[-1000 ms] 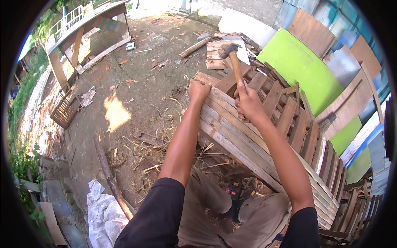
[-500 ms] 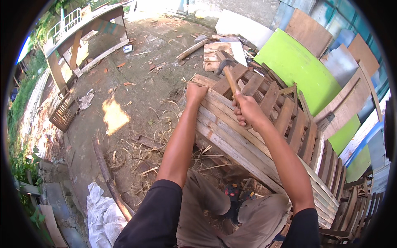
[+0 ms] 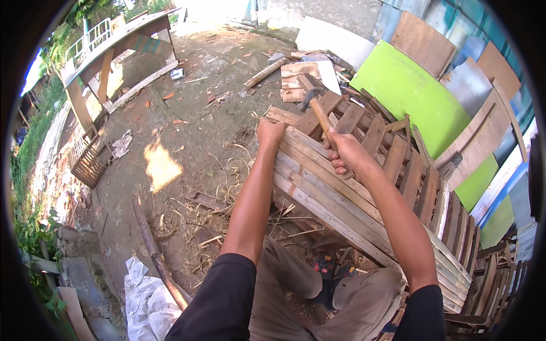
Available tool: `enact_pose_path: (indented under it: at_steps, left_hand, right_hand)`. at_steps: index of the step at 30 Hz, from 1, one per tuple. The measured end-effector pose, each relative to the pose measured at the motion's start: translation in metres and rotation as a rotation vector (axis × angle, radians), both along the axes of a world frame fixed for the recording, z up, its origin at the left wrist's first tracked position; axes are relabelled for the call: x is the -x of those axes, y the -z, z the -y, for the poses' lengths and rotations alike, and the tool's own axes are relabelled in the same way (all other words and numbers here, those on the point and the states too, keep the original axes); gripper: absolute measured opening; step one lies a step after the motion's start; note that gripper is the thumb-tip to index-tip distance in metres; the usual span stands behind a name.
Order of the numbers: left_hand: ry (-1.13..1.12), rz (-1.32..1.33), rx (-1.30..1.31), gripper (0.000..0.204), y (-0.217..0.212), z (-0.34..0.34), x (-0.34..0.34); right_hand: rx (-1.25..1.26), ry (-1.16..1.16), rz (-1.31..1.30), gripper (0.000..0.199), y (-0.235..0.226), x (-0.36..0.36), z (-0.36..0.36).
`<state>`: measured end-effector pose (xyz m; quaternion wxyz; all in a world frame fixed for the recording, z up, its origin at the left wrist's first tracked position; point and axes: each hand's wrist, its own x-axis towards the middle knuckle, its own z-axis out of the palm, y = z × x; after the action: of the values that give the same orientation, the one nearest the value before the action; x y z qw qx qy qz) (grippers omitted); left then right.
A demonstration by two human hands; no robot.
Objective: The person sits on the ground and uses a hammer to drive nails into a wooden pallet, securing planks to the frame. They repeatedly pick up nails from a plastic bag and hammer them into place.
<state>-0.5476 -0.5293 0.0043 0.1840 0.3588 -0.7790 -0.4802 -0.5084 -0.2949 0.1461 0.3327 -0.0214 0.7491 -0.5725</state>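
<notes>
My right hand point(image 3: 348, 153) is wrapped round the wooden handle of a hammer point(image 3: 324, 119). The hammer's dark metal head is raised over the far end of a slatted wooden crate point(image 3: 335, 184). That crate lies slantwise in front of my knees, with weathered pale slats along its near side and darker brown crosspieces point(image 3: 394, 160) on the right. At its far left corner my left hand point(image 3: 270, 132) is closed and rests against the slat ends. Its fingertips are turned away, so whatever they pinch is hidden.
Straw-like strips and scraps litter the ground left of the crate. A long stick point(image 3: 152, 244) and a white sack point(image 3: 149, 304) lie at lower left. Lime-green board point(image 3: 409, 94) and other panels lean along the right. A wooden table point(image 3: 116, 51) stands far left.
The view has shifted slightly. The hammer head sits a little lower than before, still in my right hand. My left hand stays at the same corner of the crate.
</notes>
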Motion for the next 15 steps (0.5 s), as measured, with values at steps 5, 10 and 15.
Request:
enact_pose_path:
  at_steps: [5,10,15]
  left_hand:
    - [-0.044,-0.041,-0.006,0.036,0.02,0.013,0.014]
    - [0.045,-0.099,-0.14,0.054,0.023,0.019,0.018]
    - [0.001,-0.11,-0.168,0.058,0.014,0.016,0.013]
  right_hand:
    - [0.042,-0.022,-0.445,0.052,0.031,-0.015,0.014]
    - [-0.189,-0.102,-0.818,0.06,0.048,-0.013,0.015]
    - [-0.353,-0.136,-0.399,0.063,0.033,-0.02,0.013]
